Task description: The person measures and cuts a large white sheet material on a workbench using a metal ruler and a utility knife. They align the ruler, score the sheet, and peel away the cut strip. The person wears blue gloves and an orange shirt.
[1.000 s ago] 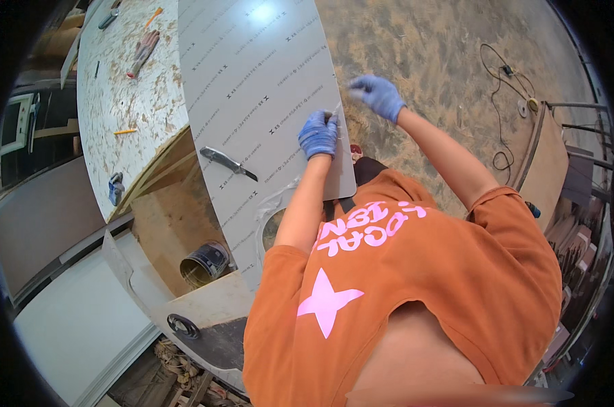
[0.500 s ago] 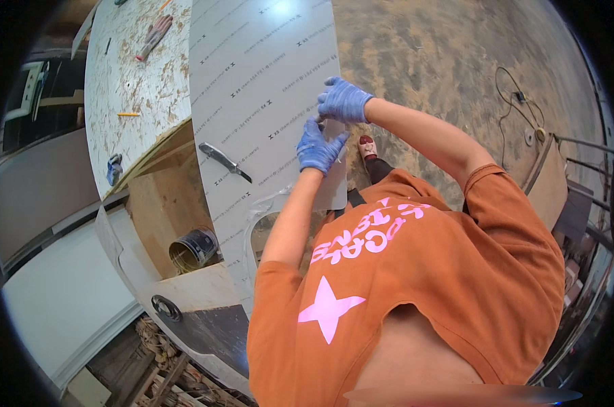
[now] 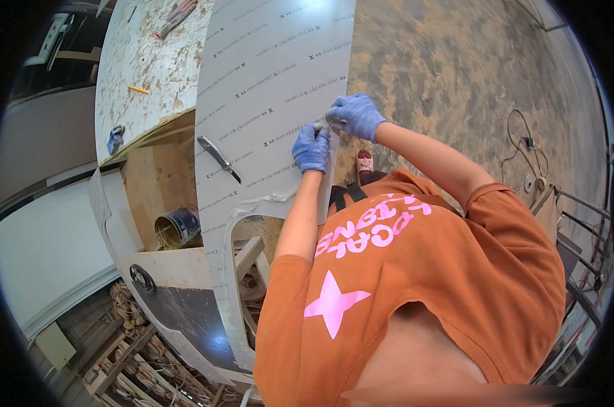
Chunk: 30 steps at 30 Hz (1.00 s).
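A long grey panel under printed protective film lies lengthwise in front of me. At its right edge both my hands, in blue gloves, are close together. My left hand is closed, its fingertips pinching the film at the edge. Just beyond, my right hand is closed too, its fingers on a loose bit of the film; the fingertips are partly hidden. Nearer me, peeled clear film lies crumpled above a rounded cutout in the panel. A utility knife with a grey handle rests on the panel, left of my hands.
Left stands a worn white worktable with an orange pencil, a glove and a small blue object. A paint can sits in an open compartment, near a black coil. A cable lies on the dusty floor at right.
My view has shifted, showing more of the cutout. Both hands remain at the panel's right edge, slightly nearer me along it, with my left fingers more curled. The knife still lies there.
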{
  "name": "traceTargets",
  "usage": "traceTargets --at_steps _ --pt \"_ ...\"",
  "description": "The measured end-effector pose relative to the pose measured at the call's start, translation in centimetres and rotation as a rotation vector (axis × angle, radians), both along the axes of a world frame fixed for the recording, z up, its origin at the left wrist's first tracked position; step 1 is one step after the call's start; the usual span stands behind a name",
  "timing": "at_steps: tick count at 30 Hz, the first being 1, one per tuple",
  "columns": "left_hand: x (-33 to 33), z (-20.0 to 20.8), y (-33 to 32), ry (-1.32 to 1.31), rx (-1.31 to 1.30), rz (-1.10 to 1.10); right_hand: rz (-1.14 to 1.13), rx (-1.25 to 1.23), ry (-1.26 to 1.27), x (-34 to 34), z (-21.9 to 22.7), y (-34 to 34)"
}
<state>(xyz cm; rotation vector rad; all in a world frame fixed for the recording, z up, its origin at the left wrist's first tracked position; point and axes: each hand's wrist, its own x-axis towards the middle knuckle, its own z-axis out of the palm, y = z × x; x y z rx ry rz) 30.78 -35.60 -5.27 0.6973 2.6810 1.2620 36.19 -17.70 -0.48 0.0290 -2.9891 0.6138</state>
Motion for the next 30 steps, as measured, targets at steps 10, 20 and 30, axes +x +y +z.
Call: traceTargets --at_steps 10,20,30 --pt "-0.8 2.8 1.0 0.152 0.073 -0.122 0.261 0.186 -0.159 -4.9 2.8 0.8" --pt "-2.5 1.7 3.4 -0.071 -0.010 -0.028 -0.072 0.077 -0.049 -2.0 2.0 3.8" --pt "-2.7 3.6 4.3 -0.152 0.174 0.008 0.393 0.236 -0.053 -8.3 2.1 6.2"
